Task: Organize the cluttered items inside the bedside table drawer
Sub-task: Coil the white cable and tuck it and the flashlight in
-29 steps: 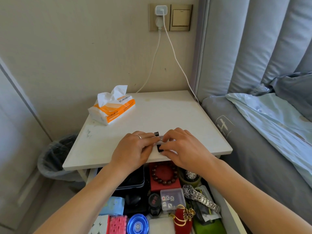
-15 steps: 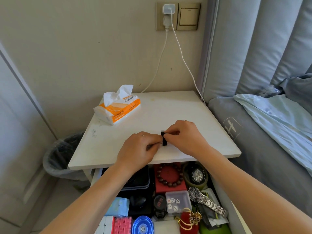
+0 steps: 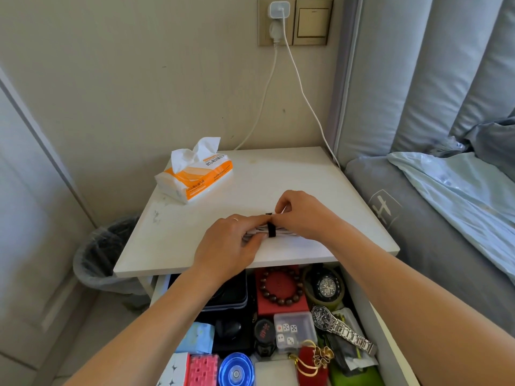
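- A bin (image 3: 103,254) lined with a bag stands on the floor left of the bedside table (image 3: 172,246).
- A tissue pack (image 3: 195,176) lies on the tabletop's back left part.
- The left hand (image 3: 231,243) curls its fingers around the left end of a coiled white cable (image 3: 281,232) near the table's front edge.
- A black strap (image 3: 271,229) wraps the cable's middle.
- The right hand (image 3: 303,215) pinches the strap's end just above the bundle.
- Below, the open drawer (image 3: 390,344) holds a bead bracelet (image 3: 280,288), a dice box (image 3: 295,330) and a metal watch (image 3: 340,330).
- A bed (image 3: 446,218) sits to the right.
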{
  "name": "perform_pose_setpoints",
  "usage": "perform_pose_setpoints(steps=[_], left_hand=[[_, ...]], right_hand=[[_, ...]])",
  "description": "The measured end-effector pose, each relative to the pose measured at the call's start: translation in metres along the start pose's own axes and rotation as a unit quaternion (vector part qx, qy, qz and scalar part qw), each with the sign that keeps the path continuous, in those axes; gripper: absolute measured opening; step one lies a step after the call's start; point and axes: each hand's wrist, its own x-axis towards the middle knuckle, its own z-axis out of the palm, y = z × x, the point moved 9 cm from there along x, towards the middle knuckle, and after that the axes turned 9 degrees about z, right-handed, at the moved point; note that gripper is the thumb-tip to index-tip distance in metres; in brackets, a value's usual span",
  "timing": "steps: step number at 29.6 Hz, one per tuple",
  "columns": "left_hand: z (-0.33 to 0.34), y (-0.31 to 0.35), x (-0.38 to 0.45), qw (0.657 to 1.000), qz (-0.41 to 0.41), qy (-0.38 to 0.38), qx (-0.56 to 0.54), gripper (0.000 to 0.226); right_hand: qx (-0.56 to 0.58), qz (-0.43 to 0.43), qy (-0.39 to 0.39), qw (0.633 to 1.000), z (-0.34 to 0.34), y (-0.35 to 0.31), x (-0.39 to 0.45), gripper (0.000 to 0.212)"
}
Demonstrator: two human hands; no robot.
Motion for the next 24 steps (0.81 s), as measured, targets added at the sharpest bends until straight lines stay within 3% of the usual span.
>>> perform_pose_setpoints(steps=[3,6,10,18,24], left_hand=[[-0.002,0.002,-0.001,1.0,0.011,0.015,0.005,0.039],[-0.002,0.003,0.0,1.0,0.015,0.016,0.011,0.036],[-0.001,0.005,0.001,1.0,0.024,0.007,0.018,0.032],[0.002,0.008,0.002,0.998,0.034,-0.007,0.055,0.032],[0.004,0.006,0.002,0.998,0.031,-0.019,0.056,0.033]], right_hand=[[0.03,0.005,-0.012,0.999,0.0,0.002,0.0,0.027],[0.024,-0.015,-0.012,1.0,0.0,-0.004,0.002,0.009],[0.012,-0.028,-0.003,1.0,0.004,-0.007,0.002,0.009],[-0.075,-0.133,0.109,0.982,-0.003,-0.022,-0.018,0.013],[-0.045,-0.2,0.151,0.967,-0.017,-0.027,-0.034,0.008]])
